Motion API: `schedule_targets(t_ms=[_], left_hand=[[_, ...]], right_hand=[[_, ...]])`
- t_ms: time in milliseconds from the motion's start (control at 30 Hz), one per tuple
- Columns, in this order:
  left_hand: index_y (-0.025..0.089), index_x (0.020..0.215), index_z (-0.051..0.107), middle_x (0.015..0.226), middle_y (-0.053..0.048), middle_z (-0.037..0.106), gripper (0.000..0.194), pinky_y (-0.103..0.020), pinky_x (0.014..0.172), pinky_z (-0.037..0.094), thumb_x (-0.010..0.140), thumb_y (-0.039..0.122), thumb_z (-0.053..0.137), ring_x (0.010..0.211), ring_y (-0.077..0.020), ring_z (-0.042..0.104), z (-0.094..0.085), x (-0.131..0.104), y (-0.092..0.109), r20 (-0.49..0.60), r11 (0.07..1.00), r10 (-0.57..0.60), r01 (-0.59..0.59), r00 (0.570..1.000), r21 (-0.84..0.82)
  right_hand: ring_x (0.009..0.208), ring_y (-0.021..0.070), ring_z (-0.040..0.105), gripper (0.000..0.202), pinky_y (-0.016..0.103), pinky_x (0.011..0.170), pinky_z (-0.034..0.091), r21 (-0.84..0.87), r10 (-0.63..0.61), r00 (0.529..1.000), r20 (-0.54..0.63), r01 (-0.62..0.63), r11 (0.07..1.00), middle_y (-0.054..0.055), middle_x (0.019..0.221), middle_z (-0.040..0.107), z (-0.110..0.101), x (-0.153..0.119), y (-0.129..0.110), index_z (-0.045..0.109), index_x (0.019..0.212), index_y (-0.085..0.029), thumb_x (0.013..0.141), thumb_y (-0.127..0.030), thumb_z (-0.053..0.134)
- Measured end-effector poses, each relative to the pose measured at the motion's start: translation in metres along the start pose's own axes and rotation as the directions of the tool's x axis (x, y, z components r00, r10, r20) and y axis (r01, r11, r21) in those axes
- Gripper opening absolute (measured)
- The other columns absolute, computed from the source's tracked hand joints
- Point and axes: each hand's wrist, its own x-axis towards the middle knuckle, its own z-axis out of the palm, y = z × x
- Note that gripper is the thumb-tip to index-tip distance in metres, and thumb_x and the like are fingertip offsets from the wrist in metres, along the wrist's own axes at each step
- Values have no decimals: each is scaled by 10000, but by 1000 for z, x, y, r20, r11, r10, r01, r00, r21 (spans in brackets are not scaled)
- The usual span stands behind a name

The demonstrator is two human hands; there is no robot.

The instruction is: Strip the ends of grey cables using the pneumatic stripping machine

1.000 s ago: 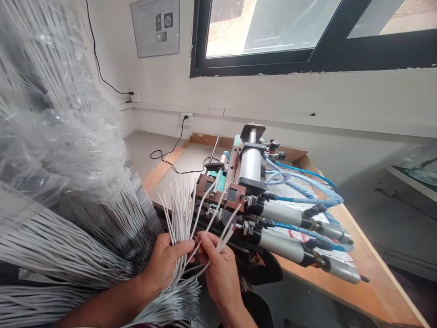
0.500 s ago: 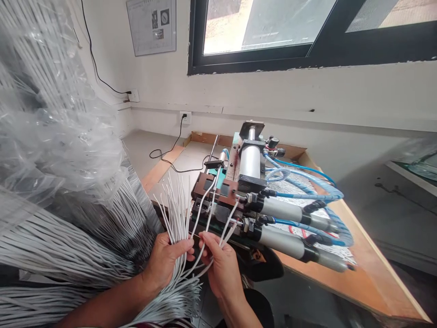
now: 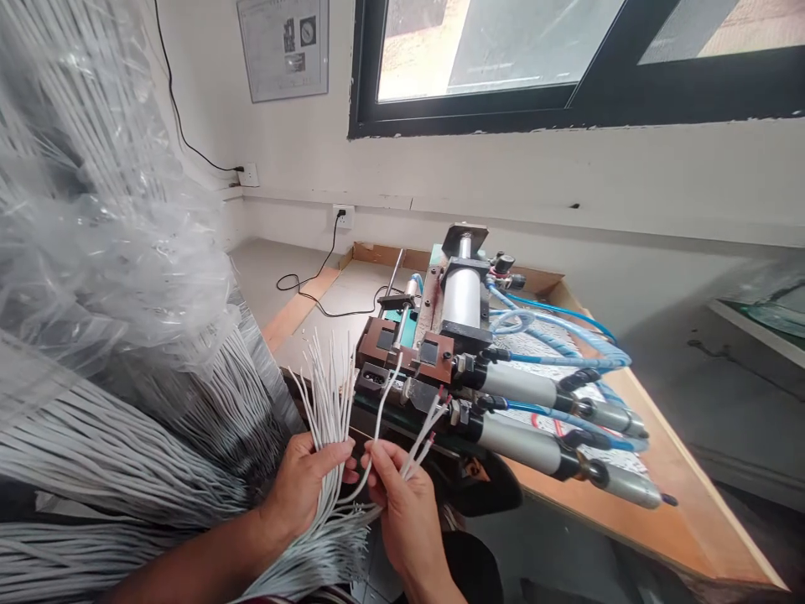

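Beyond my hands, right of centre, stands a pneumatic machine (image 3: 464, 294). My left hand (image 3: 298, 482) closes around a pale cable bundle (image 3: 327, 411); my right hand (image 3: 408, 507), fingertips pinched, holds several cables (image 3: 413, 451): one reaching the machine, others with reddish ends (image 3: 442, 392) (already stripped, I judge).

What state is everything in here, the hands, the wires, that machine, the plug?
Left hand: closed around the wire bundle.
Wire bundle: gripped, tips fanned upward.
Right hand: holding a few separate wires.
Long single wire: bent, rising toward the machine.
Machine: on the table, hoses attached; running or not, cannot tell.
Black plug: in the wall socket.
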Motion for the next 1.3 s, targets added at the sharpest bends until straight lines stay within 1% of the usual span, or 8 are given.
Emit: schedule_targets(t_ms=[233, 333, 433, 533, 733, 867, 1100, 1300], left_hand=[[92, 667, 683, 556, -37, 645, 190, -263, 541, 468, 567, 242, 741, 511, -132, 569, 1, -2, -1, -6, 999, 1, -1, 1000, 35], [104, 660, 676, 563, -35, 650, 160, -267, 545, 471, 574, 226, 733, 517, -136, 575, 0, -3, -3, 8, 999, 13, -13, 1000, 46], [108, 668, 680, 545, -31, 646, 140, -266, 534, 462, 578, 205, 724, 503, -134, 566, -1, -3, -3, 29, 999, 18, -20, 999, 46], [95, 639, 685, 525, -37, 637, 121, -253, 522, 441, 582, 197, 717, 499, -131, 554, 1, -4, -3, 90, 998, 23, -28, 996, 48], [100, 640, 681, 568, -34, 644, 159, -252, 556, 447, 586, 242, 730, 527, -124, 554, 2, -3, -2, 77, 999, 18, -16, 997, -37], [105, 645, 676, 521, -17, 617, 175, -246, 537, 447, 572, 249, 742, 491, -111, 538, 4, 0, 1, 2, 1000, 3, -3, 1000, -31], [100, 641, 660, 512, -18, 604, 189, -244, 533, 433, 570, 260, 732, 481, -115, 537, 11, 2, 9, 11, 999, 36, -37, 999, 15], [100, 610, 640, 497, -17, 600, 141, -234, 516, 403, 594, 224, 706, 470, -107, 518, 12, 3, 6, 49, 998, 47, -49, 998, 37]], right_hand=[[442, 66, 387, 249, 184, 413, 261, 14, 37, 999, -35, -36, 999, -23, 509, 510, 2, -3, -10, 632, 597, -139, 595, -364, 739], [445, 67, 386, 284, 179, 412, 275, 10, 60, 998, -35, -60, 998, -36, 510, 483, 4, 3, -14, 669, 707, -134, 598, -389, 729], [424, 76, 395, 338, 200, 431, 330, -16, 134, 988, 78, -133, 991, -52, 480, 446, 6, 8, -13, 668, 797, -136, 627, -426, 705], [425, 91, 422, 288, 226, 441, 362, -63, 113, 975, 190, -102, 993, -32, 474, 472, 6, 7, -9, 638, 667, -131, 651, -413, 695], [489, 92, 449, 253, 221, 487, 386, -33, -59, 998, -19, 58, 998, -16, 542, 524, 4, 0, -5, 670, 671, -147, 626, -390, 724], [465, 63, 398, 253, 191, 441, 318, 4, -73, 992, -100, 74, 997, -18, 558, 536, 4, 9, -7, 678, 664, -148, 595, -381, 744], [422, 46, 339, 288, 183, 393, 246, 60, 21, 989, -148, -12, 998, -34, 516, 495, 9, 25, -17, 664, 615, -123, 520, -372, 771], [392, 75, 391, 333, 211, 397, 324, 72, 129, 990, 56, -133, 989, -70, 455, 428, 9, 26, -17, 665, 764, -139, 574, -398, 751]])
